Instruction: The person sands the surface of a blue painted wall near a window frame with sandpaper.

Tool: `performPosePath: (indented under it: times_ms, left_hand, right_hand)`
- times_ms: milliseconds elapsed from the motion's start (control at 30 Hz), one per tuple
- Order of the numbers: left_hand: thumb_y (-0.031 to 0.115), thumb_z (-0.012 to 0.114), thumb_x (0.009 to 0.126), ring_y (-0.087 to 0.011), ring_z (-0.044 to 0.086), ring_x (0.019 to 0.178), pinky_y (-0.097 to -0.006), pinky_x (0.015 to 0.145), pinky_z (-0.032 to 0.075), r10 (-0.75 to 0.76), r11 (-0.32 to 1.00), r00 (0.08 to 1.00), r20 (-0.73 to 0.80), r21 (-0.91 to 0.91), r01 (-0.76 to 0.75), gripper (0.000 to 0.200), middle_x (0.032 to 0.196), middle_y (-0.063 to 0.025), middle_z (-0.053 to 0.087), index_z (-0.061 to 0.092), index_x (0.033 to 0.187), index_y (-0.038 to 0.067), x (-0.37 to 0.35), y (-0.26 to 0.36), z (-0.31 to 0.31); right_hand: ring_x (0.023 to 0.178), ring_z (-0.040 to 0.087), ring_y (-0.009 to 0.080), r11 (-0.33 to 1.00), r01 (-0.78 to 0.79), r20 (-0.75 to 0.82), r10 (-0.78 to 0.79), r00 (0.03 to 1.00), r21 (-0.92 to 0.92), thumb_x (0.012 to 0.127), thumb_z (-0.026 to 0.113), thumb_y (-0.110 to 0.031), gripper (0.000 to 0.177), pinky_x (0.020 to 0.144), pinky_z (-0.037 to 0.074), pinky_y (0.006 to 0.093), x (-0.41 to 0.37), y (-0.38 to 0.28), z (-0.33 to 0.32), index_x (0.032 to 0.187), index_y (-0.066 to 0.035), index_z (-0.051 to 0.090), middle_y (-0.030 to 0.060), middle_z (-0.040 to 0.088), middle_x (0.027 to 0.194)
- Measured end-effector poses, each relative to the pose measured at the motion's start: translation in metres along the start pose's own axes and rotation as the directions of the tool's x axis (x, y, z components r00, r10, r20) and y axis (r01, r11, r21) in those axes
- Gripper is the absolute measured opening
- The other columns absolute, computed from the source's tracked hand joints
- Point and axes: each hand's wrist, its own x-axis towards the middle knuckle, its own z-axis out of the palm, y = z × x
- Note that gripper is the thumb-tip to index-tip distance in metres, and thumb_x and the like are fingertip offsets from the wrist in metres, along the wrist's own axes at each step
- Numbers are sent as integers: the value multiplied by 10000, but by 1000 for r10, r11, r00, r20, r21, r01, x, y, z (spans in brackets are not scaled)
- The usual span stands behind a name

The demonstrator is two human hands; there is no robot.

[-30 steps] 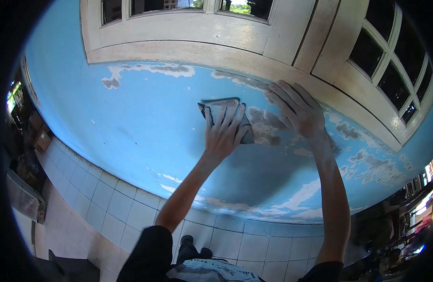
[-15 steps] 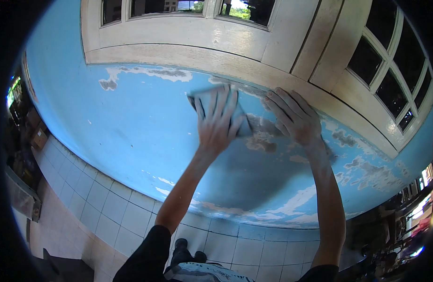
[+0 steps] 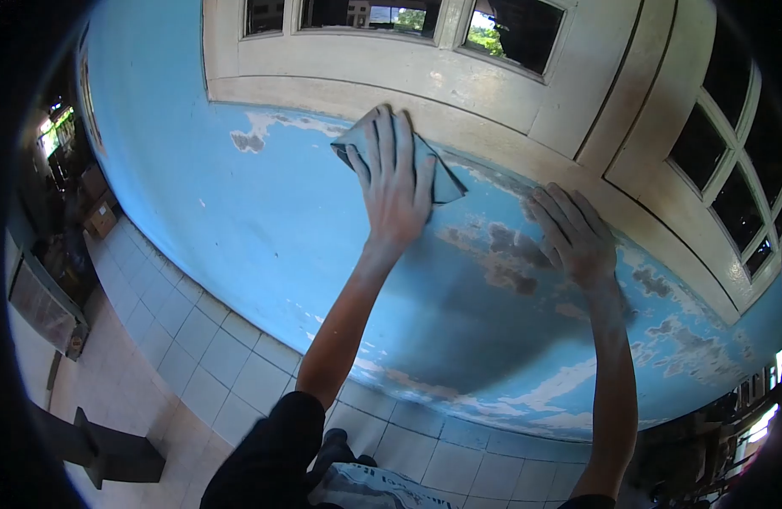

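Observation:
My left hand (image 3: 394,191) presses a folded grey sheet that looks like sandpaper (image 3: 446,182) against the blue wall (image 3: 323,229). Its fingers lie spread over the sheet, with corners sticking out on both sides. The sheet's upper edge reaches the bottom rail of the white window frame (image 3: 323,95). To the right, my right hand (image 3: 582,237) rests flat on the wall just below the frame, fingers extended and holding nothing. Between the hands and lower down is a patch of peeled, grey-stained paint (image 3: 514,254).
More flaking paint (image 3: 692,348) runs along the wall at the right. Pale floor tiles (image 3: 230,339) meet the wall's foot. At lower left are a dark bench-like object (image 3: 124,454) and a cardboard box (image 3: 100,219).
My left hand has slid the sandpaper up and to the left along the wall, up to the frame. The right hand stays in about the same place, while the camera view has shifted.

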Motion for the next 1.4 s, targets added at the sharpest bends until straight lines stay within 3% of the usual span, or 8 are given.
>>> performPosePath:
  times_ms: [167,267,367,533,733,867,1100,1400]
  left_hand:
    - [360,434,961,-394,165,1417,-611,1106,61,90,993,985,145,68,-101,628,1515,-237,223,261,1467,32,-96,-6,25]
    - [350,420,964,-403,150,1418,-614,1105,45,73,997,986,151,17,-76,621,1522,-237,208,256,1467,24,-63,-19,18]
    - [356,415,964,-421,175,1405,-638,1095,52,-58,997,994,-91,-47,54,610,1505,-245,240,280,1457,24,-6,-28,-2]
    - [374,419,952,-437,84,1422,-595,1111,11,154,981,978,141,92,-168,680,1528,-259,159,214,1471,-15,-87,-48,25]
    - [383,409,957,-445,111,1416,-609,1104,30,0,998,997,-82,-64,-5,663,1524,-246,192,236,1469,-1,49,-32,-22]
    - [359,391,971,-421,116,1422,-591,1112,25,123,985,985,121,109,-137,652,1521,-257,185,227,1453,-48,-76,-43,21]
    - [325,416,954,-450,117,1411,-613,1103,27,12,998,1000,-28,-69,-14,681,1498,-310,180,196,1439,-99,5,-41,-10]
    - [318,403,959,-477,136,1397,-614,1103,33,108,992,988,108,53,-114,685,1484,-331,189,188,1419,-141,-44,-56,5]
  right_hand:
    - [1275,462,173,997,38,-6,-38,999,-73,788,578,-221,481,1106,351,377,7,-6,1,1261,-138,570,-8,534,1343]
    - [1288,439,168,984,134,25,-132,991,-116,816,564,-227,468,1120,324,373,39,-25,11,1277,-150,563,-9,527,1346]
    - [1301,416,154,1000,3,40,-4,999,15,838,551,-230,467,1130,300,362,81,-35,11,1301,-167,547,-15,513,1358]
    - [1300,413,155,997,-48,17,49,999,-59,834,575,-245,495,1132,297,352,84,-39,15,1321,-173,529,-24,491,1379]
    - [1288,426,156,996,-81,24,82,996,-29,814,604,-266,494,1128,312,349,84,-39,16,1297,-177,553,-36,506,1364]
    - [1284,430,151,997,-76,15,77,997,-34,809,605,-267,496,1126,323,349,85,-39,16,1295,-183,555,-43,511,1357]
    - [1285,432,153,996,-82,38,83,996,-20,793,613,-259,513,1132,322,347,86,-39,15,1296,-181,552,-41,508,1359]
    - [1303,412,151,993,-117,48,119,992,-32,776,628,-271,556,1141,312,354,85,-42,17,1317,-192,526,-47,494,1373]
